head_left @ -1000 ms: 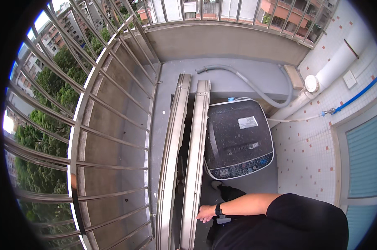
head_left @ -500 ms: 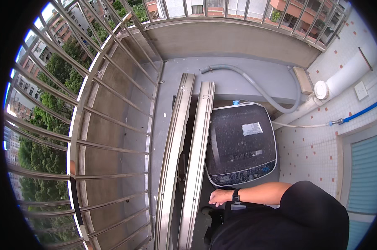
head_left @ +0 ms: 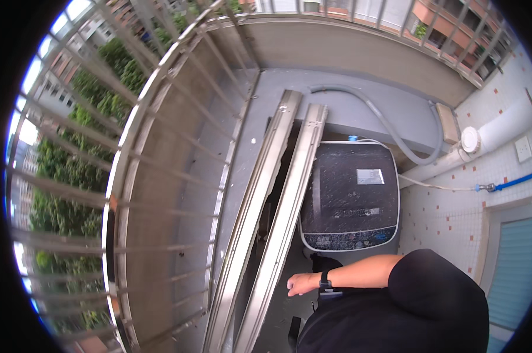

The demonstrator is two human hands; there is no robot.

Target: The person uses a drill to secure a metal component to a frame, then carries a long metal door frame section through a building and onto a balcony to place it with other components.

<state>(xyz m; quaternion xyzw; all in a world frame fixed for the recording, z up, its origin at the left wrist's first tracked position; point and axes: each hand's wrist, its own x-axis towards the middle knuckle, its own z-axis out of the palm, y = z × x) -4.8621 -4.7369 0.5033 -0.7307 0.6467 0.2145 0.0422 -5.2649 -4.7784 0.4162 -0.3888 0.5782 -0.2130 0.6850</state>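
My right hand (head_left: 303,285) reaches in from the right on a bare forearm with a black watch (head_left: 325,281) at the wrist. Its fingers are loosely curled, with nothing visible in them. Just left of it, apart from the fingertips, is the nearer of two long silvery metal rails (head_left: 286,220). The other rail (head_left: 259,200) runs alongside, with a dark gap between them. Beyond my forearm stands a top-loading washing machine (head_left: 342,200) with a dark, speckled lid. My left hand is out of view.
A barred metal railing (head_left: 120,176) curves along the left. On the grey ledge (head_left: 277,79) at the back lies a grey drain hose (head_left: 374,109) near a tan block (head_left: 447,123). A white pipe (head_left: 501,126) and a blue hose (head_left: 519,180) run along the right-hand tiled wall.
The view has shifted and turned, so the rails lean more and the washing machine sits slightly higher and to the right. My right hand stays curled beside the rails.
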